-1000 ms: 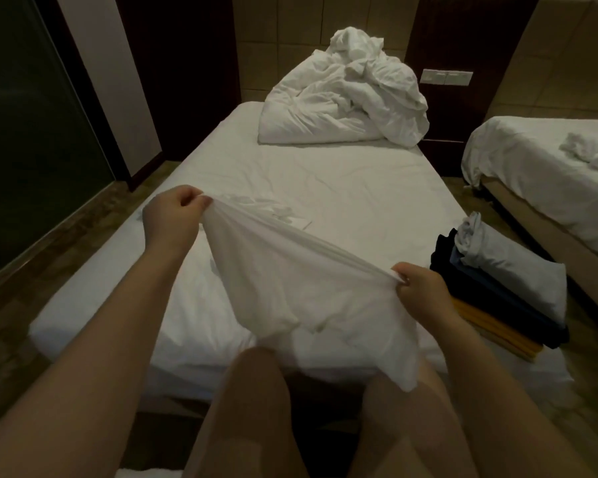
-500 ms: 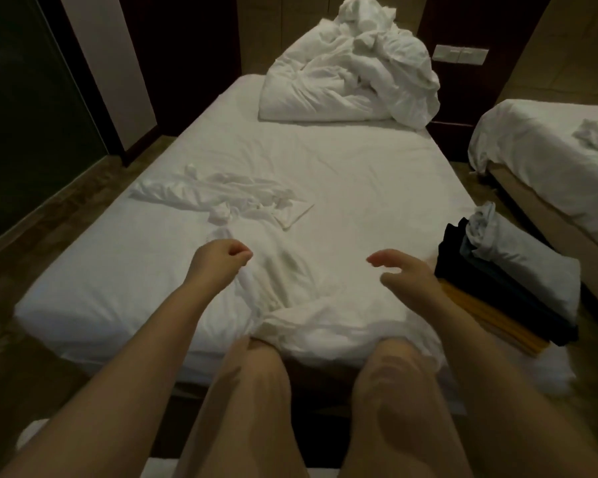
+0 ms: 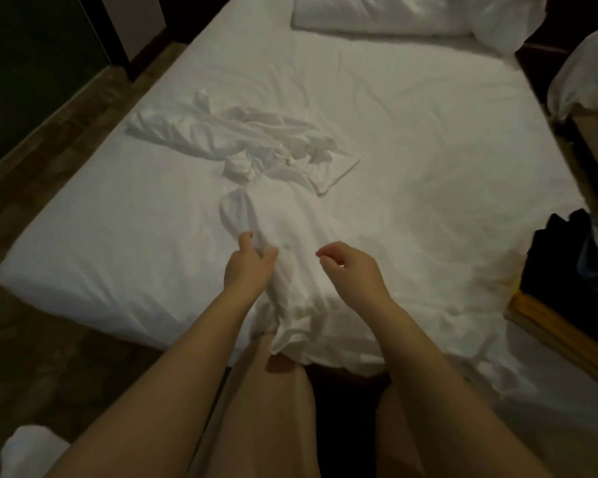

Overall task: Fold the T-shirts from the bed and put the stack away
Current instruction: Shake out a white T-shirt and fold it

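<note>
- the white t-shirt (image 3: 273, 174) lies crumpled on the bed (image 3: 428, 132). it runs from the middle of the left half down to the near edge, where its bunched end spills over the edge onto the person's knee (image 3: 283, 367).
- the left hand (image 3: 247, 270) is at the shirt's left side near the near edge, with thumb and fingers closed on a raised fold of the cloth.
- the right hand (image 3: 351, 269) hovers just beside it over the shirt's lower part. its fingers are loosely curled and nothing is in them.
- a stack of folded clothes (image 3: 563, 270) sits at the bed's right edge near the near corner, well apart from the shirt. dark pieces lie on top and an orange one at the bottom.
- a white duvet (image 3: 387, 15) is heaped at the far edge.
- a second bed (image 3: 587, 74) with white sheets stands off to the right.
</note>
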A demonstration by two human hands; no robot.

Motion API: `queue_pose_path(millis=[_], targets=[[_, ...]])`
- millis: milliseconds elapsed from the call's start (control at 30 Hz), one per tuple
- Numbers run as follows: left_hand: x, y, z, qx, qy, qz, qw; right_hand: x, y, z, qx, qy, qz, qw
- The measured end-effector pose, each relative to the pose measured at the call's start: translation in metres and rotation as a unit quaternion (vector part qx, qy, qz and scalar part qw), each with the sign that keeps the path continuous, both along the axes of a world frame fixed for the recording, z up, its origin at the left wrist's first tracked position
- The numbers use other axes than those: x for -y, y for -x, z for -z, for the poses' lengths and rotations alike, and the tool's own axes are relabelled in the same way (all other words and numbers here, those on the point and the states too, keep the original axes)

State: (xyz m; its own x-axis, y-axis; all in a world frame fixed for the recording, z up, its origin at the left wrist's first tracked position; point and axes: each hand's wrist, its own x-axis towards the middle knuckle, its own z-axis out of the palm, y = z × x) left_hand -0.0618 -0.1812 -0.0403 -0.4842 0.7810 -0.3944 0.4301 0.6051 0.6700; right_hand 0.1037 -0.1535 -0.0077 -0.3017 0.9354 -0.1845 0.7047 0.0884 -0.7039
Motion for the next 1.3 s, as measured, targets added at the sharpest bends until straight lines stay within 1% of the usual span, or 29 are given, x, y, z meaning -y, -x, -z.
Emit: queue_pose_path(millis=[67, 133, 233, 267, 333, 400, 467, 533, 600, 700, 767, 833, 900, 933, 1000, 1100, 1167, 1233, 1267, 1300], targets=[[-0.011, -0.002, 0.01, 0.043, -0.002, -0.027, 0.999, -0.006, 0.014, 0.011, -0.003, 0.011, -0.004, 1.0], [-0.019, -0.002, 0.018, 0.09, -0.024, -0.085, 0.992, -0.01, 0.025, 0.02, -0.012, 0.03, -0.001, 0.999], [-0.026, 0.001, 0.018, 0.198, -0.062, -0.181, 0.961, -0.01, 0.034, 0.025, -0.041, 0.056, 0.012, 0.997], [-0.026, 0.001, 0.013, 0.246, -0.082, -0.186, 0.948, -0.008, 0.035, 0.025, -0.056, 0.062, 0.017, 0.996], [-0.023, -0.005, -0.006, 0.336, -0.127, -0.151, 0.921, -0.004, 0.036, 0.019, -0.101, 0.066, 0.024, 0.992], [-0.015, -0.018, -0.032, 0.373, -0.167, -0.088, 0.908, -0.001, 0.037, 0.007, -0.187, 0.07, 0.042, 0.979], [-0.003, -0.034, -0.058, 0.355, -0.19, -0.009, 0.915, 0.001, 0.037, -0.012, -0.294, 0.094, 0.094, 0.947], [0.01, -0.051, -0.078, 0.303, -0.209, 0.084, 0.926, 0.003, 0.028, -0.032, -0.364, 0.121, 0.139, 0.913], [0.021, -0.062, -0.097, 0.241, -0.222, 0.151, 0.933, 0.009, 0.013, -0.054, -0.366, 0.11, 0.15, 0.912], [0.038, -0.071, -0.125, 0.18, -0.258, 0.193, 0.929, 0.023, -0.009, -0.084, -0.402, 0.062, 0.128, 0.905], [0.053, -0.077, -0.141, 0.139, -0.32, 0.199, 0.916, 0.03, -0.02, -0.102, -0.423, 0.051, 0.117, 0.897], [0.066, -0.08, -0.153, 0.074, -0.405, 0.179, 0.894, 0.036, -0.024, -0.126, -0.45, 0.043, 0.106, 0.885], [0.075, -0.077, -0.165, 0.008, -0.463, 0.116, 0.879, 0.042, -0.028, -0.157, -0.49, 0.056, 0.106, 0.864], [0.077, -0.073, -0.172, -0.005, -0.482, 0.077, 0.873, 0.047, -0.031, -0.176, -0.487, 0.065, 0.106, 0.864], [0.079, -0.062, -0.195, 0.015, -0.493, 0.026, 0.869, 0.053, -0.039, -0.215, -0.464, 0.084, 0.078, 0.878], [0.084, -0.052, -0.248, 0.07, -0.498, 0.053, 0.863, 0.063, -0.041, -0.265, -0.477, 0.079, -0.003, 0.876], [0.088, -0.051, -0.282, 0.044, -0.521, 0.069, 0.85, 0.068, -0.034, -0.289, -0.495, 0.092, -0.016, 0.864], [0.092, -0.049, -0.312, 0.001, -0.54, 0.067, 0.839, 0.077, -0.032, -0.305, -0.494, 0.103, -0.049, 0.862], [0.095, -0.048, -0.325, -0.004, -0.538, 0.071, 0.84, 0.081, -0.033, -0.311, -0.459, 0.081, -0.05, 0.883], [0.098, -0.048, -0.337, -0.005, -0.534, 0.088, 0.841, 0.082, -0.037, -0.314, -0.415, 0.035, -0.045, 0.908]])
